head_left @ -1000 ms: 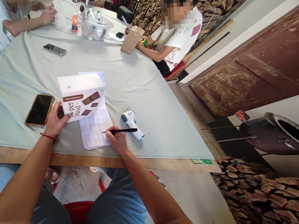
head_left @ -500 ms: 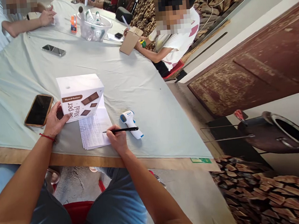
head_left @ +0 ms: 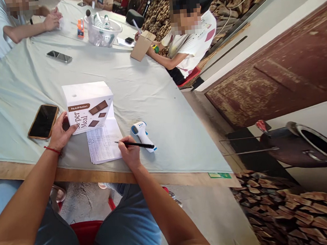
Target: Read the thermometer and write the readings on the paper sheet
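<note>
My left hand grips the lower left corner of a white NutriMotion box, which stands upright on the cloth. Between the thumb and fingers of my right hand is a black pen, its tip over the right part of a handwritten sheet. The sheet lies in front of the box, whose base covers part of the paper. Just right of the pen rests a white and blue infrared thermometer. A phone in a brown case lies left of my left hand.
A second phone lies farther up the cloth-covered table. Beyond it stand a clear tub of bottles and an orange object. At the right, a person holds a cardboard box; others sit at the far side. Firewood is stacked lower right.
My right hand has shifted slightly right, and the pen has tilted so its back end points lower, over the thermometer's handle. My left hand keeps its hold on the box.
</note>
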